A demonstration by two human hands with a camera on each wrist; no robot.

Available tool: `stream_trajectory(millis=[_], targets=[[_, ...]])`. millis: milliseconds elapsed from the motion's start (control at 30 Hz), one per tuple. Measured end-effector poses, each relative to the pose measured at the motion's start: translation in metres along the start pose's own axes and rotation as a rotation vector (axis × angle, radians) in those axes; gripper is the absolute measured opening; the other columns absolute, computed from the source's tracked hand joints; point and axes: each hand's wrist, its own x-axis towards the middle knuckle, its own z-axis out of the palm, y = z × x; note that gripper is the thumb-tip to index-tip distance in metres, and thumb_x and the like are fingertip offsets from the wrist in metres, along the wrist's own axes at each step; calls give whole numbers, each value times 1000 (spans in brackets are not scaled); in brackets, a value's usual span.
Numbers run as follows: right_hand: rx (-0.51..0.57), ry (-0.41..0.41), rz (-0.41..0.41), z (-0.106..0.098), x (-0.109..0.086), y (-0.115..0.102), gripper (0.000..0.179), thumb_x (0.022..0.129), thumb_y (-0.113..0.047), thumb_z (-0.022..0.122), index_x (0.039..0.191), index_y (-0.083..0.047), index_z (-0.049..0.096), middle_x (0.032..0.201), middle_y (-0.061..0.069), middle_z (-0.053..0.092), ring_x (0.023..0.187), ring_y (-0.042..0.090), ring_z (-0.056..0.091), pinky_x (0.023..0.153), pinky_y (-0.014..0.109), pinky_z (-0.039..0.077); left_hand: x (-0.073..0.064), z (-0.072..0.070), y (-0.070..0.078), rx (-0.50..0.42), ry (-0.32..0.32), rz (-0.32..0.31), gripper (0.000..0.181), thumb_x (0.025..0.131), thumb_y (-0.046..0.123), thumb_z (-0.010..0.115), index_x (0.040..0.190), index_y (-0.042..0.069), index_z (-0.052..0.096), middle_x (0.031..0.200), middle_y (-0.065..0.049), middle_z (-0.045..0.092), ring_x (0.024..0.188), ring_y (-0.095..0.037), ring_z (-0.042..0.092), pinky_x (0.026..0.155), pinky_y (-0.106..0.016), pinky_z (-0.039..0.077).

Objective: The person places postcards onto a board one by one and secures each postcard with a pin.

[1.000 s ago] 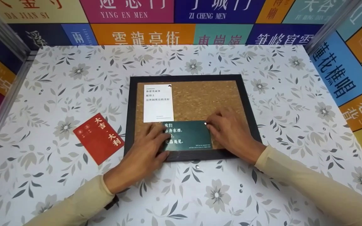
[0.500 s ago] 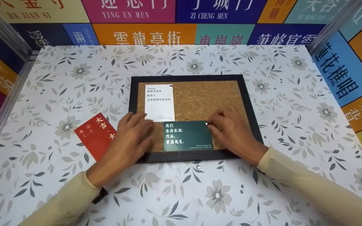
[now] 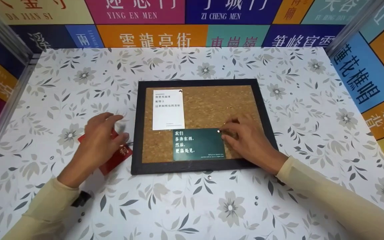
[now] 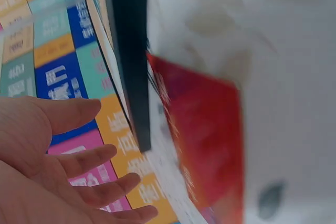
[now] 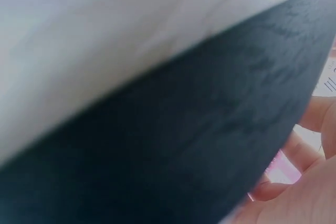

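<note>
My left hand (image 3: 95, 143) reaches over the red card (image 3: 113, 163), hiding much of it. In the left wrist view its fingers are spread and fairly straight, apart from the red card (image 4: 205, 124). A dark green card (image 3: 198, 145) with white writing lies on the framed cork board (image 3: 218, 103). At the green card's upper right corner sits a small shiny pushpin (image 3: 218, 131), with the thumb and bent index finger of my right hand (image 3: 248, 141) at it. The right wrist view shows this hand's fingers curled behind the black frame (image 5: 173, 114), pin hidden.
A white card (image 3: 168, 111) is fixed at the board's upper left by a pin (image 3: 180, 91). Another small shiny pin (image 3: 209, 177) lies on the flower-patterned table (image 3: 165, 206), below the frame. Panels with large characters (image 3: 155, 36) surround the table.
My left hand has left the green card's left side and moved left across the frame to the red card. The right hand has stayed at the pushpin. The cards have not moved.
</note>
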Motion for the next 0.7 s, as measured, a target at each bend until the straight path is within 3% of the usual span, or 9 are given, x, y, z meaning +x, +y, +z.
stream_trajectory(millis=[167,500,700], targets=[[0,-4,3,-1,0,0,22,101,-17,83,121,-9,84,132,13,68,123,33,55,103,53,46,1,-4,-17,39,-38,-66,62,99,12,79,153,-8,56,155,-38,48,147,-57,37,113,-77,39],[4,-5,6,-2,-1,0,23,100,-17,83,122,-9,84,133,11,67,125,31,55,104,51,48,-2,-12,-39,99,-159,-184,89,93,25,88,163,-6,42,159,-42,36,144,-60,33,111,-87,27],[-2,-6,10,-1,-1,0,23,100,-17,83,122,-10,84,133,11,67,127,31,55,105,51,48,-7,-17,-50,92,-183,-196,94,92,25,90,165,-5,39,159,-42,35,144,-61,31,110,-91,19]])
